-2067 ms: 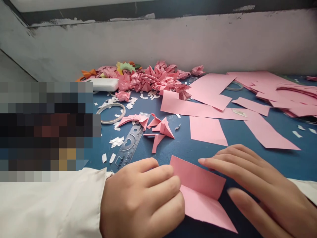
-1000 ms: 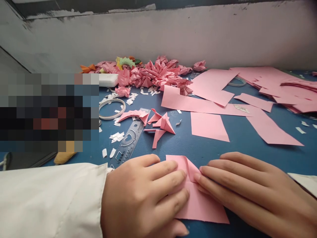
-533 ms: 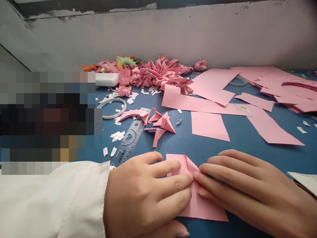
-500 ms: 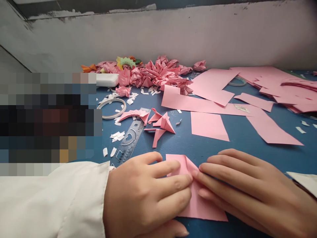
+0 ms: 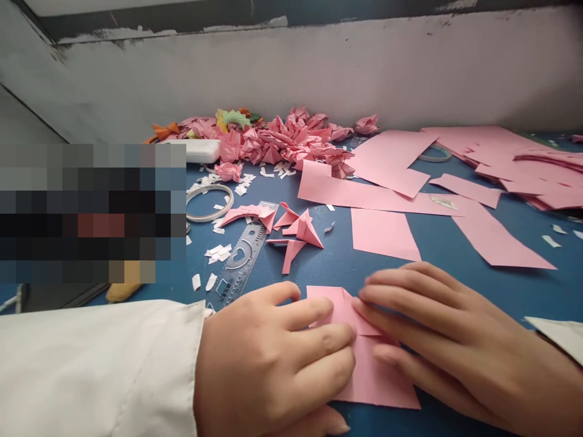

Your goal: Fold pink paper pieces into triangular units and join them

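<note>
Two hands over a creased pink sheet

The left hand (image 5: 273,358) lies on the left part of the pink sheet (image 5: 378,388), on the table (image 5: 337,270), fingers bent and slightly parted, thumb apart. The right hand (image 5: 460,346), partly blurred, spans the sheet's right side, fingers outstretched, thumb separated from them. Beyond lie a clear ruler (image 5: 234,270), folded pink pieces (image 5: 304,229), a ring (image 5: 203,219), then a crumpled paper heap (image 5: 282,142) near the wall (image 5: 319,73).
</note>
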Demonstrator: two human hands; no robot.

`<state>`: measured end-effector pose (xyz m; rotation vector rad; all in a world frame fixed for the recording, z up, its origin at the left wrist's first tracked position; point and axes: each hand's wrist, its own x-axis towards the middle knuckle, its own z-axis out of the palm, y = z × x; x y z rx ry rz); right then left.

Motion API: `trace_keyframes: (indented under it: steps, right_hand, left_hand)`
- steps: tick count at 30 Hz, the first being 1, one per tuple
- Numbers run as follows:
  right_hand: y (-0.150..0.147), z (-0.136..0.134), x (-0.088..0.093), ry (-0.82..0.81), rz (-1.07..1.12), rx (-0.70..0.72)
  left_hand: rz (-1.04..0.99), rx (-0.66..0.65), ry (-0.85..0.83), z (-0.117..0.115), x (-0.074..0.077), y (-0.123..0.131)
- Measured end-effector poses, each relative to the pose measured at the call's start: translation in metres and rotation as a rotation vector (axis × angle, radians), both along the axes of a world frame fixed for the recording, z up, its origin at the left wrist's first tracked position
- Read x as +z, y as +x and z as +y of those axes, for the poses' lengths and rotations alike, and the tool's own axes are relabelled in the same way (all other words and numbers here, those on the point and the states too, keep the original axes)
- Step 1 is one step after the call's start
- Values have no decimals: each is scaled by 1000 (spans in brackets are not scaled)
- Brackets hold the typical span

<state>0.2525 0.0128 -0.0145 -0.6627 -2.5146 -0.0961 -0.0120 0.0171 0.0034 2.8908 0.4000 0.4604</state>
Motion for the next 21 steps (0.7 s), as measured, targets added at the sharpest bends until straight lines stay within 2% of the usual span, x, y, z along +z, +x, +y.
trace_keyframes:
  steps: [5, 8, 10, 13, 17, 21]
  right_hand:
    - [6, -13, -16, 6, 150, 32]
    - [6, -12, -14, 34, 132, 28]
    - [3, -8, -8, 14, 72, 40]
    - [0, -2, -1, -50, 19, 65]
    - [-1, -1, 1, -87, 23, 61]
    - [2, 2, 0, -85, -6, 92]
  left_hand:
    - [-77, 45, 3, -2, 2, 1]
    - [-155, 248, 47, -3, 7, 1]
    - [-118, 420, 104, -3, 8, 2]
    - [-12, 572, 125, -2, 6, 7]
    - [-73, 692, -98, -2, 5, 16]
    - [-125, 744, -333, -5, 10, 20]
